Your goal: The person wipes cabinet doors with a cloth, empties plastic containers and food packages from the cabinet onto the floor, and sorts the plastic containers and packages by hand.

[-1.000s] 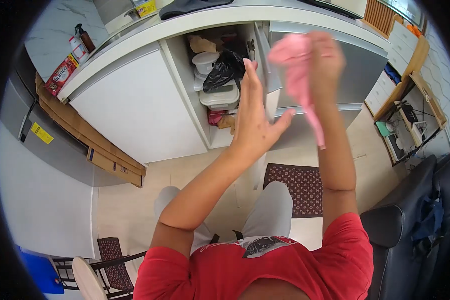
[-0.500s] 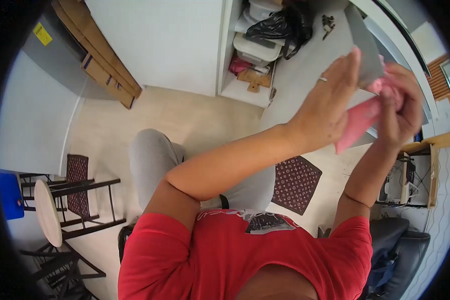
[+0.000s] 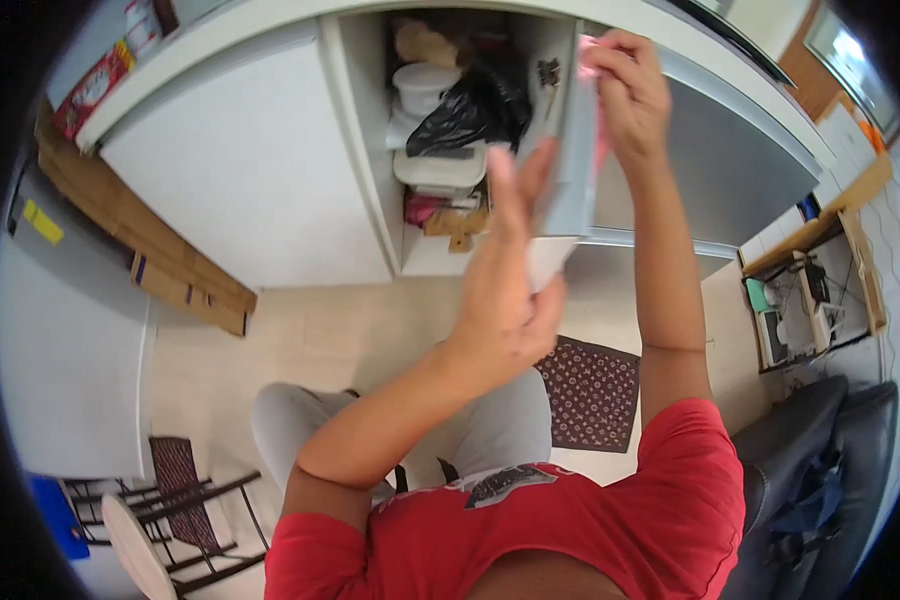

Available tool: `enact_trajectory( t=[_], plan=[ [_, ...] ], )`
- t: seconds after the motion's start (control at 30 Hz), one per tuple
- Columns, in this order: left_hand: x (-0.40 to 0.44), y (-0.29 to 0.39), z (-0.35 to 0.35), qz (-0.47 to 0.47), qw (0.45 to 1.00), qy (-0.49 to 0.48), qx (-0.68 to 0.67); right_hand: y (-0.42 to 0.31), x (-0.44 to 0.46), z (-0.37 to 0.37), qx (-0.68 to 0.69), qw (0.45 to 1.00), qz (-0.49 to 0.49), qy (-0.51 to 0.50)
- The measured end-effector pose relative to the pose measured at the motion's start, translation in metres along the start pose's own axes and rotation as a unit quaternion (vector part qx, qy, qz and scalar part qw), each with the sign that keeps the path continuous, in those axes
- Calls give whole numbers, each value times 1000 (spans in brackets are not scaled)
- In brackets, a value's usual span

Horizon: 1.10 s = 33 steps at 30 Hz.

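Observation:
Along the upper part of the open cabinet door (image 3: 570, 200), my right hand (image 3: 635, 95) has its fingers closed on a pink cloth (image 3: 589, 56). The cloth lies against the door's edge and outer face, partly hidden behind the hand. My left hand (image 3: 500, 300) is at the door's lower inner side, fingers stretched out and slightly blurred. Whether its palm presses on the door cannot be made out. A metal hinge (image 3: 549, 72) shows on the door's inner side.
Inside the cabinet are a black plastic bag (image 3: 470, 115), a lidded container (image 3: 440, 170), a white tub (image 3: 425, 88) and a wooden board (image 3: 457, 225). Flattened cardboard (image 3: 190, 285) leans at the left. A patterned mat (image 3: 595, 395) lies on the floor; a black chair (image 3: 820, 470) stands right.
My view has shifted, showing more of the cabinet. My right hand has brought the pink cloth to the door's upper edge. My left hand has moved away from the cloth, lower along the door.

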State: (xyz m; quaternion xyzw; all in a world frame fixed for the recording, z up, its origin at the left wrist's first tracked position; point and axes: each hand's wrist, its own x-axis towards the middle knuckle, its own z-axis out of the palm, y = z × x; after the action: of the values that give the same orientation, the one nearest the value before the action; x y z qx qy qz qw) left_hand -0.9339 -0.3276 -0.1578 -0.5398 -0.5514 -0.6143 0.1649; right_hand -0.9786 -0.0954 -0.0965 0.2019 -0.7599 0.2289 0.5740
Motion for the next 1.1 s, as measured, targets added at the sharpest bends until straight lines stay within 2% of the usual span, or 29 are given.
enact_trajectory(
  t=[0.03, 0.07, 0.13, 0.17, 0.23, 0.37, 0.43, 0.67, 0.73, 0.9, 1.0, 1.1],
  plan=[
    [1, 2, -5, -10, 998, -6, 69, 15, 3, 4, -50, 999, -5, 10],
    [0, 3, -4, -28, 999, -7, 30, 24, 6, 5, -100, 995, -8, 19],
    [2, 8, -5, -17, 999, -2, 46, 19, 12, 7, -139, 990, -25, 23],
    [0, 8, -4, -11, 999, -10, 41, 12, 11, 4, -119, 993, -13, 7],
    [-5, 1, -5, -79, 997, 6, 18, -13, 8, 3, -85, 996, -4, -3],
    [-6, -2, -12, -84, 996, 23, 34, -86, -2, -8, -62, 995, -48, -57],
    [-3, 1, -18, -98, 995, 26, 7, -105, 0, -8, 11, 996, -53, -75],
    [-3, -18, -41, -118, 991, 30, -50, -31, 34, -14, -134, 980, -69, -126],
    [-3, -20, -44, -116, 992, 24, -37, -36, 54, -28, -250, 956, -111, -106],
    [0, -29, -54, -107, 994, 12, -26, 5, 34, -7, -275, 951, -74, -122],
    [2, -33, -62, -134, 986, 19, -94, 8, 33, 0, -284, 948, -66, -130],
    [-1, -40, -66, -109, 993, -3, -41, -3, 36, -4, -247, 954, -54, -159]
  ],
)
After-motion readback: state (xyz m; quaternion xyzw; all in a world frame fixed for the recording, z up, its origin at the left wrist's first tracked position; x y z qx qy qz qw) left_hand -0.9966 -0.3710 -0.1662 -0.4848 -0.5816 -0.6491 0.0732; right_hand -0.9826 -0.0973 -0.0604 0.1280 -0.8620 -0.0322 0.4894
